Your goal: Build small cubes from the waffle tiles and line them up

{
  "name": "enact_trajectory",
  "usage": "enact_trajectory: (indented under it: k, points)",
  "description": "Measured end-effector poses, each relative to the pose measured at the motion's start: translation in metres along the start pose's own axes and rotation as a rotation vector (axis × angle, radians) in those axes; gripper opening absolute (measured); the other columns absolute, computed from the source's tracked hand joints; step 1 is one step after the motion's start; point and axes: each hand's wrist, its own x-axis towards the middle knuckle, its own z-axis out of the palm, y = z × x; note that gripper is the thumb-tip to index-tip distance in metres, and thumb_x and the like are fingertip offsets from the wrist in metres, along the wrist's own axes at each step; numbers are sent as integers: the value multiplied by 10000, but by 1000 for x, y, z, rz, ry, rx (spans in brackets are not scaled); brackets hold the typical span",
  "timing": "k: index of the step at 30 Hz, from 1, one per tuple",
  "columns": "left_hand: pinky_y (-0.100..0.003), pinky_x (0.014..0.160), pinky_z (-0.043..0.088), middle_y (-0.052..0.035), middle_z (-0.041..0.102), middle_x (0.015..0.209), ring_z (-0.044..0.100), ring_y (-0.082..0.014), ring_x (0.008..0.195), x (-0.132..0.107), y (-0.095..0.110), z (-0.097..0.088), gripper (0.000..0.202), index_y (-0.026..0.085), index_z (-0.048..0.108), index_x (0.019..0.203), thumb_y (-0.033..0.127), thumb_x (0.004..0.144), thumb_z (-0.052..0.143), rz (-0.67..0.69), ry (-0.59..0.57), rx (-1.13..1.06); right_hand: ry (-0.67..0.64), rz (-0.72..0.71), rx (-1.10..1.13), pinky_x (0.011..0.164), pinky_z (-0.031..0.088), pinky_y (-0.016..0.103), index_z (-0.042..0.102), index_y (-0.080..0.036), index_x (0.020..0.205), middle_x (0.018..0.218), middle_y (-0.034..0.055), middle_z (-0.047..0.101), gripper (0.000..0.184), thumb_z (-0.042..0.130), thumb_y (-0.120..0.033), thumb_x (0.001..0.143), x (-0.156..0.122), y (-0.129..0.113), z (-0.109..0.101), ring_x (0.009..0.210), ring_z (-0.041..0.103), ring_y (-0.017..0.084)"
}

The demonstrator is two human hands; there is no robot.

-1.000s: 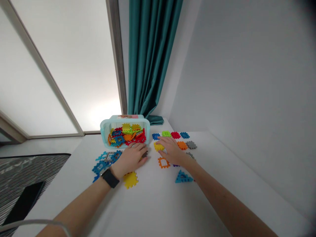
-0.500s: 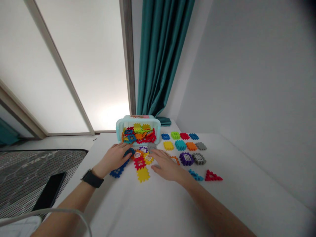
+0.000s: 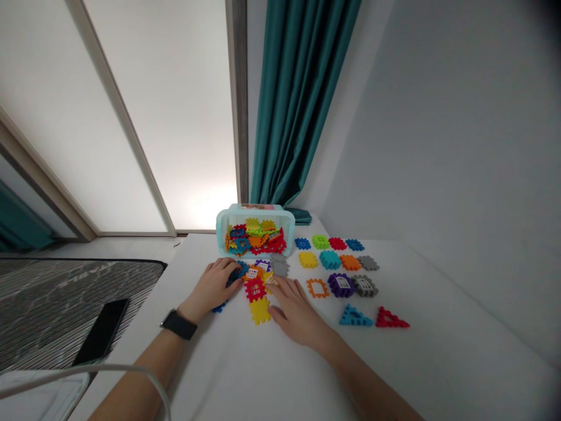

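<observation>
Yellow plastic block [image 3: 260, 311] lies touching the spread right hand [image 3: 295, 310]; well apart, the cupped left hand [image 3: 214, 286] rests over blue blocks [image 3: 235, 273], just in front of a pale blue tub [image 3: 218, 234] of jumbled blocks.

A deep teal pleated curtain [image 3: 293, 99] hangs beside a tall frosted glass door [image 3: 166, 117]. A black smartphone [image 3: 101, 331] lies on a grey striped mat [image 3: 52, 304], left of the white table [image 3: 438, 362], near a thin white cable [image 3: 109, 368].

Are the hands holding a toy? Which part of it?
No piece looks lifted. The left hand lies on a blue tile, and the right hand is against the edge of a yellow tile, but no firm grip shows.
</observation>
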Motion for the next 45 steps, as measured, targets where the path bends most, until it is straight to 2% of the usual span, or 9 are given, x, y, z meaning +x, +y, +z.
enact_trajectory:
  k: [5,12,18,24,28,31,36,45]
  points:
    - [-490,987,467,-64,650,1214,573,-287,1161,-3,2,0,250,271,638,1171,359,946,571,-37,1,-23,-18,-17,19,1216,230,548,452,-252,1456,1536,114,428,518,515,-235,942,-4,2,-1,1428,355,287]
    - [-488,972,461,-59,652,1150,569,-290,1121,-3,4,3,198,255,654,1083,308,894,633,-61,3,-49,-27,-33,26,1214,239,539,450,-248,1457,1530,113,430,511,510,-242,950,-4,4,-4,1420,353,290]
    - [-479,971,470,-62,661,1122,586,-289,1102,-5,5,4,223,250,653,1077,339,873,658,-7,-7,-95,-35,-42,41,1208,265,500,473,-237,1437,1521,111,437,493,522,-233,946,-5,4,-7,1405,364,278]
    - [-462,997,470,-73,657,1282,573,-289,1192,-5,-4,9,181,238,631,1005,362,876,656,77,0,-197,-36,-49,44,1185,301,484,480,-230,1432,1506,109,443,498,525,-202,937,-5,3,-10,1381,379,276]
    - [-483,1014,448,-67,697,1210,611,-288,1144,-6,-8,12,214,236,616,970,378,838,709,66,-17,-201,-17,-59,44,1174,321,478,485,-231,1426,1497,113,455,492,530,-200,938,-6,4,-10,1369,395,277]
    - [-486,1013,447,-63,707,1173,630,-288,1118,-6,-8,12,282,240,620,1038,395,827,727,72,11,-184,-10,-69,42,1171,328,477,485,-228,1426,1488,117,466,492,537,-201,937,-6,5,-9,1366,403,279]
    - [-513,1026,440,-98,683,1237,621,-302,1152,-6,-7,11,488,233,566,1279,379,844,730,86,112,-148,-8,-75,46,1179,321,503,489,-221,1423,1485,125,470,487,546,-201,939,-6,6,-8,1368,404,286]
    - [-506,990,470,-103,670,1246,610,-292,1168,-5,-5,7,511,251,537,1347,412,891,704,179,248,-157,56,-103,53,1146,380,500,522,-234,1393,1456,121,509,502,598,-164,902,-7,8,-6,1345,447,289]
